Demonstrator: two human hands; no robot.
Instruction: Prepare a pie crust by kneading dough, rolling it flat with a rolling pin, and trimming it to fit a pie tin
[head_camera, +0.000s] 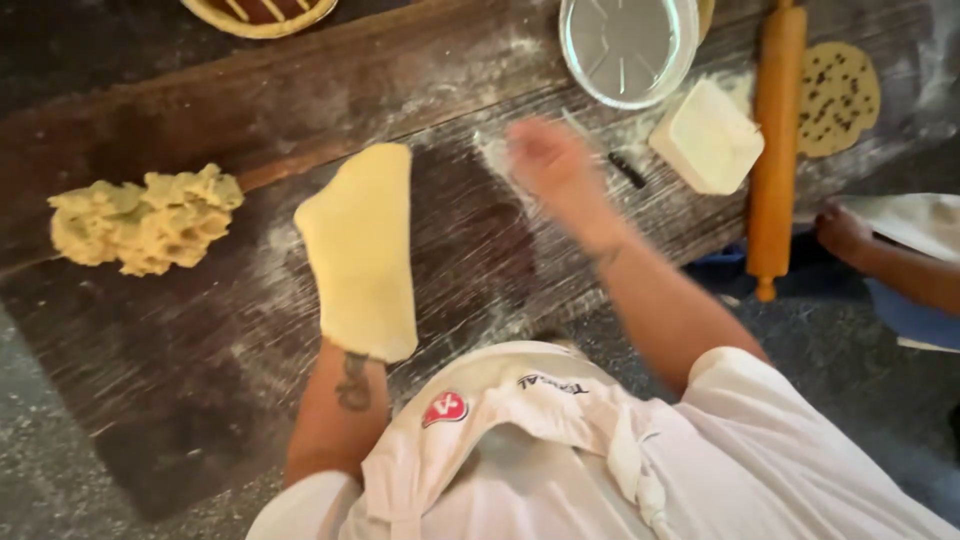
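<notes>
A flat sheet of pale yellow dough (362, 245) drapes over my left hand and hides it completely; only the tattooed forearm shows below it. The dough hangs above the dark, floured wooden board (200, 330). My right hand (548, 160) is blurred, fingers spread, palm down just over a floury patch of the board, holding nothing. It is nearest to a small black object (627, 169) and a white block-shaped tub (707, 137).
A lump of crumbly dough (145, 220) lies at the left. A round foil pan (627, 45), a wooden rolling pin (775, 140) and a speckled dough disc (838, 97) sit at the back right. A latticed tart (260, 14) is at the top. Another person's hand (845, 235) is at right.
</notes>
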